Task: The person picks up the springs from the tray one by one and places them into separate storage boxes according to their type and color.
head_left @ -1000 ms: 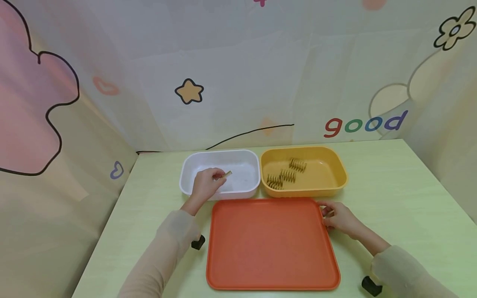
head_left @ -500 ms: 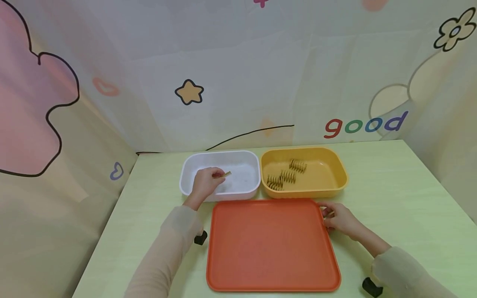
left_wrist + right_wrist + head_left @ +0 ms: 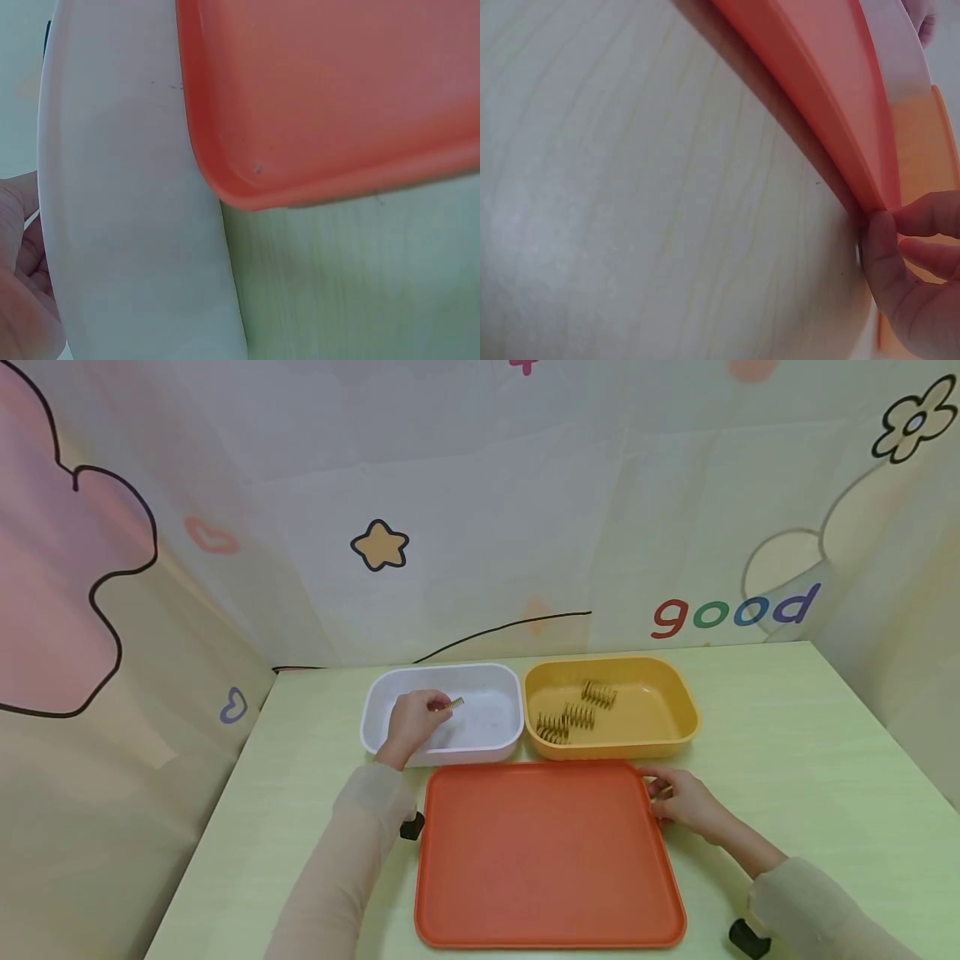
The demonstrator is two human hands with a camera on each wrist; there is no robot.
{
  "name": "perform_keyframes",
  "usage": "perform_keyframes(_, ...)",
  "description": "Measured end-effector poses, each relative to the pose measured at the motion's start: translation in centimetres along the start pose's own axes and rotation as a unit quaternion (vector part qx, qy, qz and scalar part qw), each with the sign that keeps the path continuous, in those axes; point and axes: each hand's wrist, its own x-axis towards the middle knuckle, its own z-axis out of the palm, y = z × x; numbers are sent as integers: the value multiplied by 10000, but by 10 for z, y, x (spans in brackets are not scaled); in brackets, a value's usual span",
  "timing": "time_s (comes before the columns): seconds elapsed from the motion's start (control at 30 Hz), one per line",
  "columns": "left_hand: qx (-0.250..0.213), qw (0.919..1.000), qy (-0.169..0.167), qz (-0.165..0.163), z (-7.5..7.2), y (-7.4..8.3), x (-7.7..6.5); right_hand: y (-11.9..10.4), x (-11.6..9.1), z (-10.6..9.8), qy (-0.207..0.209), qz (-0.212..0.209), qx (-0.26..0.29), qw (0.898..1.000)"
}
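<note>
My left hand point(image 3: 412, 722) is over the white bin point(image 3: 483, 754) and pinches a small brass-coloured coil spring point(image 3: 454, 703) between thumb and fingers. One end of the spring sticks out to the right of the fingertips. In the left wrist view, part of that hand point(image 3: 26, 292) shows behind the bin's wall, and the spring is hidden. My right hand point(image 3: 690, 806) grips the far right corner of the orange tray point(image 3: 547, 852). The right wrist view shows thumb and index finger point(image 3: 922, 214) pinching the tray's rim.
A yellow bin point(image 3: 652, 714) stands right of the white one, behind the tray. Several larger coil springs point(image 3: 579, 716) lie in its left half. A printed cloth point(image 3: 480, 510) backs the pale green table point(image 3: 810, 752).
My left hand has risen slightly with the spring, and its forearm has swung a little to the right. The right hand stays at the tray's corner.
</note>
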Motion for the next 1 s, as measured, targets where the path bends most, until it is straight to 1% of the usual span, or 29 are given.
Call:
perform_keyframes(0.27, -66, 9999, 56, -79, 3, -1, 3, 0, -1, 1, -2, 21, 59, 10000)
perform_keyframes(0.6, -67, 9992, -13, -394, 7, 0, 7, 1, 1, -1, 8, 96, 48, 9999)
perform_keyframes(0.8, -151, 9989, 14, -442, 11, -1, 11, 0, 0, 0, -23, 45, 70, 10000)
perform_keyframes(1.0, -297, 9984, -61, -476, 16, 2, 15, 1, 0, 0, -6, -10, 77, 10000)
